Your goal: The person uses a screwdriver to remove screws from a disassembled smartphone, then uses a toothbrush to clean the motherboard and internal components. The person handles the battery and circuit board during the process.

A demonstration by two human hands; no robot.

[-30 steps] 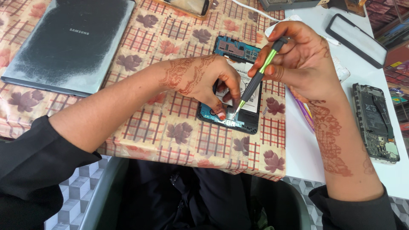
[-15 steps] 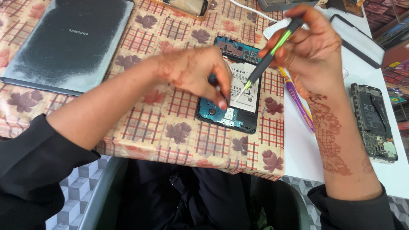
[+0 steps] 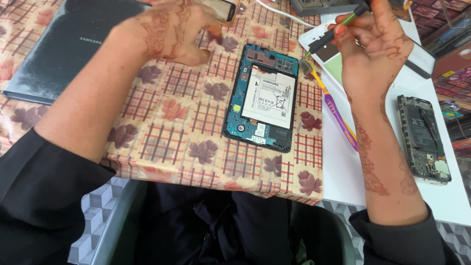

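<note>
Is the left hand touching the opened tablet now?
Apart. The head view shows checked tablecloth between the left hand and the opened tablet.

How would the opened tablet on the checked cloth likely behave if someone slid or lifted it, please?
The opened tablet lies flat and thin, so it would probably slide rather than tip. Its exposed circuit board and white battery look fragile, so pressing there seems risky. Its rigid frame suggests it would lift stiffly.

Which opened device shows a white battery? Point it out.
The opened tablet on the leaf-patterned tablecloth, between both hands: blue board around a white battery. The opened phone at the right, on white table, looks dark inside.
</note>
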